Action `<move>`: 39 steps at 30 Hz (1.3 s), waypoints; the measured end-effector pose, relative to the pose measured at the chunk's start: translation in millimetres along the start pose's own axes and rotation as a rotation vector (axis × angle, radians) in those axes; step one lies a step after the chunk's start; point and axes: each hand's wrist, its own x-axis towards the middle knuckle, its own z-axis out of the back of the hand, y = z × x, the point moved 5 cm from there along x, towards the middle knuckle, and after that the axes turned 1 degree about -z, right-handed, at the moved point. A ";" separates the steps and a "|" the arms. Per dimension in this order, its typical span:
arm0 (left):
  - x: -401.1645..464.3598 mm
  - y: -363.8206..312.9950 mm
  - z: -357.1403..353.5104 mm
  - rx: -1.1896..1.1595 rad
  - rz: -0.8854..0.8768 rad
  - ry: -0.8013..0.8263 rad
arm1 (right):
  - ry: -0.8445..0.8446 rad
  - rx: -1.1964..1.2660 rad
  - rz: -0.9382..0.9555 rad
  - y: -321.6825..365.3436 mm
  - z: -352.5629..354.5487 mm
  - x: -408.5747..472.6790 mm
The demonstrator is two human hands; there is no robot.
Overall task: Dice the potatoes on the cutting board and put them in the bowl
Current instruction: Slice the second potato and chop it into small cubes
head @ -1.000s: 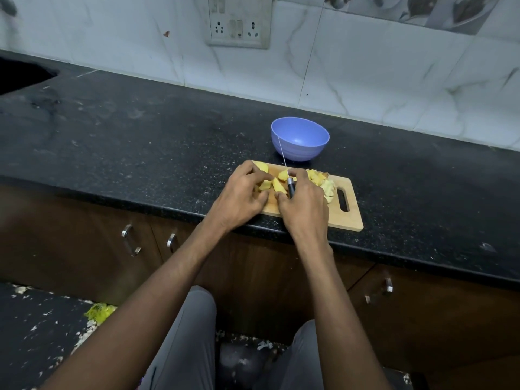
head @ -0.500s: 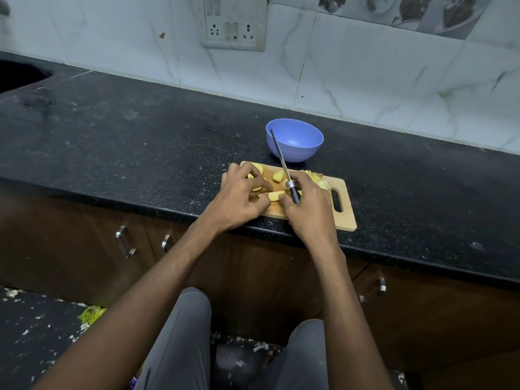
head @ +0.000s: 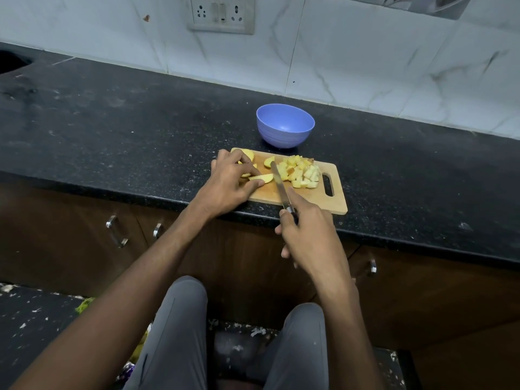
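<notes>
A wooden cutting board (head: 309,197) lies at the front edge of a dark speckled counter (head: 126,136), its handle slot toward the right. Just behind it stands a blue bowl (head: 284,125), which looks empty.

The left hand (head: 229,185) rests on the left part of the board, its fingers curled down together over a few potato wedges (head: 261,177); one long wedge sticks out from under the fingertips, touching them. Another wedge lies near the board's far edge.

The right hand (head: 308,235) is closed around the handle of a knife (head: 278,185), with the forefinger stretched along the top toward the blade. The blade points away from the person and runs across the board between the wedges and a pile of diced potato (head: 301,171) on the right half. Whether the edge touches the board cannot be told.

The person's grey trousers (head: 180,333) show below the counter.
</notes>
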 end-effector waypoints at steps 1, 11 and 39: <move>0.2 -0.7 0.7 -0.008 -0.003 -0.004 | 0.011 -0.019 0.002 2.1 -1.8 -0.3; 2.4 3.5 5.1 -0.079 0.053 -0.014 | 0.024 -0.113 -0.049 8.9 -5.3 -5.0; -1.1 7.9 6.5 -0.132 0.089 0.003 | 0.046 -0.205 -0.101 10.2 -22.3 7.9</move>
